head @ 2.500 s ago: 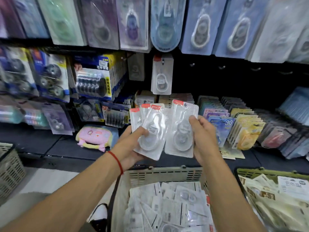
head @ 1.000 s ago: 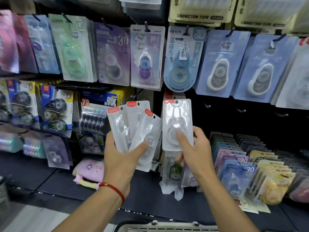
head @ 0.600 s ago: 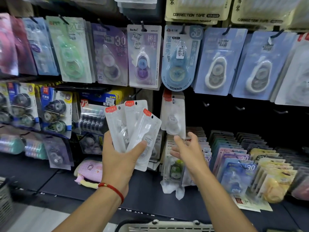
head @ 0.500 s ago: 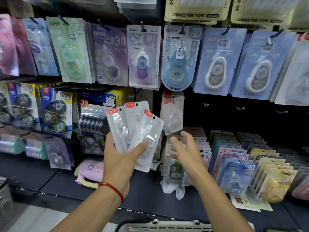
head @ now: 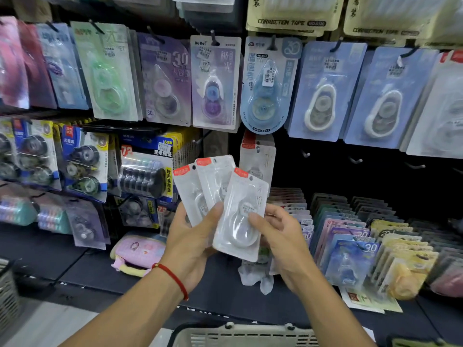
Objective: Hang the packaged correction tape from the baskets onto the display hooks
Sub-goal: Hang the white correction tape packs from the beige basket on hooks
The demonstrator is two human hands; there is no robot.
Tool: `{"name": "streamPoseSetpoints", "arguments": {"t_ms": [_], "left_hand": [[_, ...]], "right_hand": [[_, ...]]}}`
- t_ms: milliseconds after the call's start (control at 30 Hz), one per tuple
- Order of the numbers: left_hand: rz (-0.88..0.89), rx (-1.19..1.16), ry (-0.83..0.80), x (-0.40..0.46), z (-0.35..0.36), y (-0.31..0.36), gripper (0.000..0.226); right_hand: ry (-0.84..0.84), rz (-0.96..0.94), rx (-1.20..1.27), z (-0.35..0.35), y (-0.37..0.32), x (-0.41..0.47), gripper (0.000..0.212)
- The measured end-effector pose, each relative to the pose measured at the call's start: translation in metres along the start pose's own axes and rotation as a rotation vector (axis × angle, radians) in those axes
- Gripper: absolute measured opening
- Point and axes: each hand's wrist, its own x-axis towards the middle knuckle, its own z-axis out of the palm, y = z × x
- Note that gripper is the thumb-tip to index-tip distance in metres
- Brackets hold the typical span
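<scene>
My left hand point(head: 190, 236) holds a fan of three clear correction tape packs point(head: 213, 194) with red corner labels, thumb across their fronts. My right hand point(head: 278, 236) pinches the frontmost pack point(head: 240, 221) at its right side, thumb on its face. Behind them one like pack point(head: 258, 159) hangs on a hook below the blue blister cards. Empty hooks point(head: 355, 160) jut from the dark panel to the right. The rim of a beige basket point(head: 245, 334) shows at the bottom edge.
Rows of carded correction tapes point(head: 215, 81) hang across the top. Boxed tape sets point(head: 147, 171) hang at left. Racks of flat packs point(head: 350, 246) stand on the dark shelf at right. A pink pouch point(head: 137, 251) lies on the shelf. Another basket's edge point(head: 7, 291) is at far left.
My right hand hung one pack on the hook, let go, then came back to the fan and took hold of the frontmost pack. The left hand stayed about where it was.
</scene>
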Motion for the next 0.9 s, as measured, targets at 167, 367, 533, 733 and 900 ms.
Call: {"name": "streamPoseSetpoints", "arguments": {"t_ms": [167, 367, 533, 733, 900], "left_hand": [[0.001, -0.008, 0.103, 0.004, -0.005, 0.000, 0.035], [-0.057, -0.052, -0.018, 0.005, -0.008, 0.005, 0.047], [-0.056, -0.037, -0.096, 0.001, -0.003, 0.005, 0.048], [-0.017, 0.051, 0.056, 0.001, -0.007, 0.002, 0.041], [0.019, 0.075, 0.090, 0.001, -0.010, 0.003, 0.041]], "right_hand": [[0.041, -0.034, 0.077, -0.007, -0.005, 0.004, 0.022], [0.008, -0.126, 0.000, -0.001, -0.004, 0.006, 0.029], [-0.049, -0.147, -0.057, 0.001, -0.002, 0.007, 0.030], [0.124, -0.285, -0.116, -0.006, -0.016, 0.022, 0.017], [0.148, -0.296, -0.169, -0.006, -0.026, 0.037, 0.019]]}}
